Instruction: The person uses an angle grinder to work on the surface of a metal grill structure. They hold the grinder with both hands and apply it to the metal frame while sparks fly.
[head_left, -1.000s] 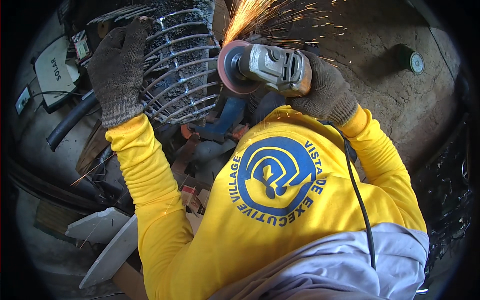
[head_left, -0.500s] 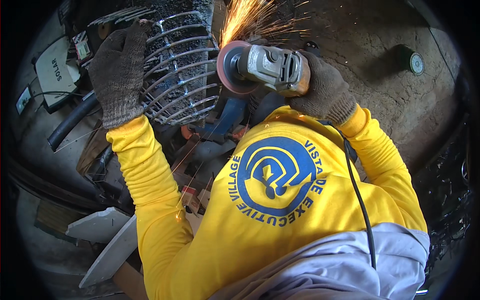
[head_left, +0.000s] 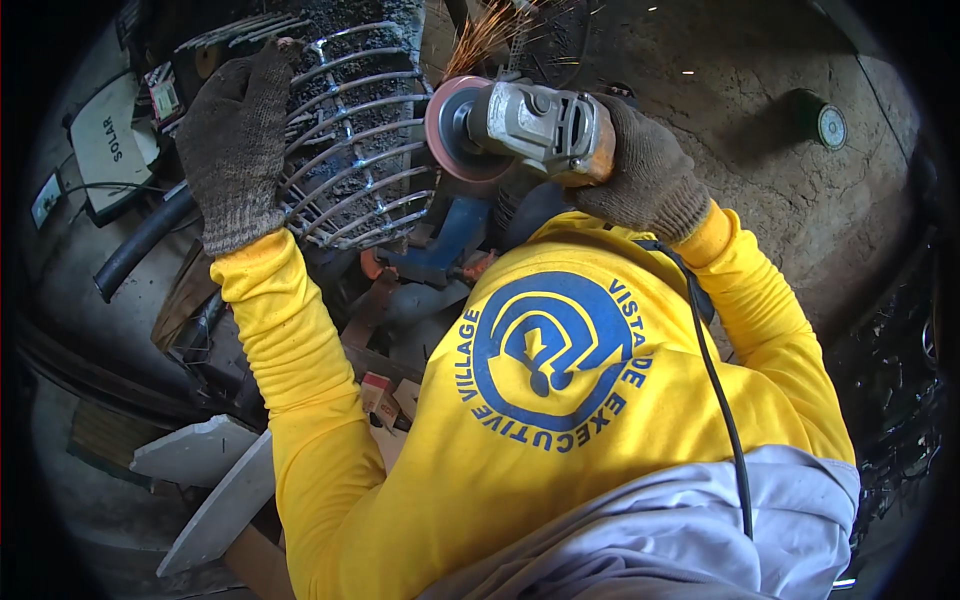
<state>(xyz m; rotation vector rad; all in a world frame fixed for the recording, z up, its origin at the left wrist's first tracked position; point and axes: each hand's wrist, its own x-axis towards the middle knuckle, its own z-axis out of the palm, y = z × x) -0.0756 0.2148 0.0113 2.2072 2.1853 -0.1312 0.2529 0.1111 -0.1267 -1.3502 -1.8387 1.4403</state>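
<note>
A curved grate of welded metal rods (head_left: 365,160) lies over a dark, gritty surface at the upper left. My left hand (head_left: 237,150), in a brown knit glove, grips the grate's left side; its fingertips are partly hidden. In my right hand (head_left: 650,165), gloved alike, is a grey angle grinder (head_left: 535,120). The grinder's reddish disc (head_left: 450,135) is at the right ends of the rods, and orange sparks (head_left: 490,40) fly up and away from it. A black cord (head_left: 722,400) runs from the grinder down over my yellow shirt.
At left are a pale box-shaped device (head_left: 108,140) and a black tube (head_left: 145,245). White boards (head_left: 215,505) lean at the lower left, near a small red-and-white box (head_left: 378,395). A blue metal part (head_left: 440,245) sits below the grate. A green can (head_left: 815,120) lies on the right floor.
The grinder and my right hand have shifted slightly left. The spark stream is thinner and dimmer. My left hand stays at the grate's side.
</note>
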